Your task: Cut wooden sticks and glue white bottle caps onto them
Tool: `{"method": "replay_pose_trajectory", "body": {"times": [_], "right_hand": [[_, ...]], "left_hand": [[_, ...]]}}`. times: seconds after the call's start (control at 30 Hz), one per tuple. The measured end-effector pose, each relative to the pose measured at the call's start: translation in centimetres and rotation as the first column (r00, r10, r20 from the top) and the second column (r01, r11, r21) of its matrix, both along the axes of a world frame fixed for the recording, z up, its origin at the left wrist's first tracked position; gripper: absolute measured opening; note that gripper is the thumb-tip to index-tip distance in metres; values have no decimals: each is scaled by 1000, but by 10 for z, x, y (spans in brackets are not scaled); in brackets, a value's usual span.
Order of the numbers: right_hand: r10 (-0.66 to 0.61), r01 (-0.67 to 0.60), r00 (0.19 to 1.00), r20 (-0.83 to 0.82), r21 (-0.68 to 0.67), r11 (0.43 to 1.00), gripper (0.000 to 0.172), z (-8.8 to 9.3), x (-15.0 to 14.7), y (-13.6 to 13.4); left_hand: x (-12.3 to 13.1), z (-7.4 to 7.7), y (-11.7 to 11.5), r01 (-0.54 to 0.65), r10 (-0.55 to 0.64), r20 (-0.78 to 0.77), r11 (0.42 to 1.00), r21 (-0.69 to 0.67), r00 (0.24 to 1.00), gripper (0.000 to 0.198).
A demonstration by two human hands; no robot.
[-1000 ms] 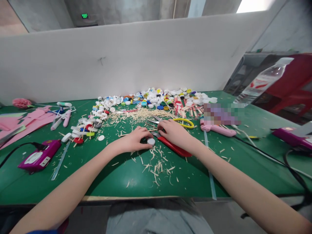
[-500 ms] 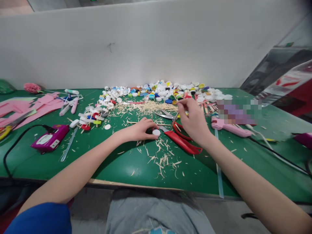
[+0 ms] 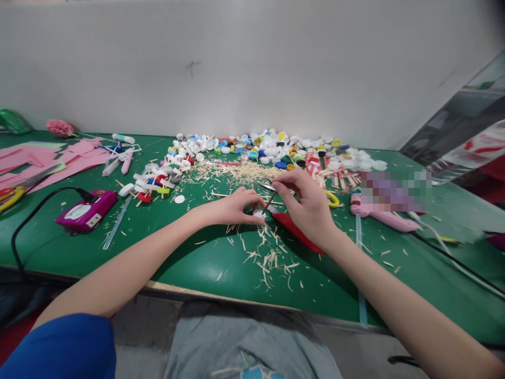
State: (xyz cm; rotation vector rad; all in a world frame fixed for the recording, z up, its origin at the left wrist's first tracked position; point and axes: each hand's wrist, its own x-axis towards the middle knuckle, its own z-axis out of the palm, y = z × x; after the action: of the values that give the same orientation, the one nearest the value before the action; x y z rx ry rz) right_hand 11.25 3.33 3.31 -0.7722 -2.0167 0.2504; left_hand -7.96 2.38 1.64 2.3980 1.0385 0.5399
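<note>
My left hand (image 3: 232, 206) rests on the green table (image 3: 205, 263) and pinches a white bottle cap (image 3: 259, 213) flat against it. My right hand (image 3: 310, 202) holds a thin wooden stick (image 3: 270, 201) between thumb and fingers, its lower tip pointing down onto the cap. A red-handled cutter (image 3: 294, 230) lies under my right hand, partly hidden. Wood shavings (image 3: 268, 258) are scattered just in front of both hands.
A heap of coloured bottle caps (image 3: 276, 145) and a pile of sticks (image 3: 240, 171) lie behind my hands. Caps fixed on sticks (image 3: 155, 181) sit to the left, near a purple glue gun (image 3: 87, 210) and pink paper (image 3: 59, 160). A pink tool (image 3: 384, 217) lies right.
My right hand lifted off the red cutter, reached back toward the stick pile, and came down again with a stick onto the cap. My left hand stayed on the cap.
</note>
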Motion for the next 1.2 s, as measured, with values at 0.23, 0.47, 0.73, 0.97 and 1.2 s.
{"method": "replay_pose_trajectory", "body": {"times": [0.23,0.47,0.73,0.97,1.2], "right_hand": [[27,-28,999,34,38,999,7,-2,-3,-1],[20,-23,999,46,50,999,7,0,-3,-2],[38,-40,998,47,29,999,8,-1,-3,-1],[68,-69,996,53,-1,998,14,7,-3,1],[7,9,996,94,-165,986,46,54,-22,31]], "left_hand": [[8,2,6,-33,15,167,994,107,986,17],[10,1,7,-73,42,207,987,145,978,14],[11,-4,9,-89,59,253,990,109,966,13],[9,-4,8,-18,-27,195,973,230,980,18],[7,-3,5,-30,-17,194,970,239,981,18]]}}
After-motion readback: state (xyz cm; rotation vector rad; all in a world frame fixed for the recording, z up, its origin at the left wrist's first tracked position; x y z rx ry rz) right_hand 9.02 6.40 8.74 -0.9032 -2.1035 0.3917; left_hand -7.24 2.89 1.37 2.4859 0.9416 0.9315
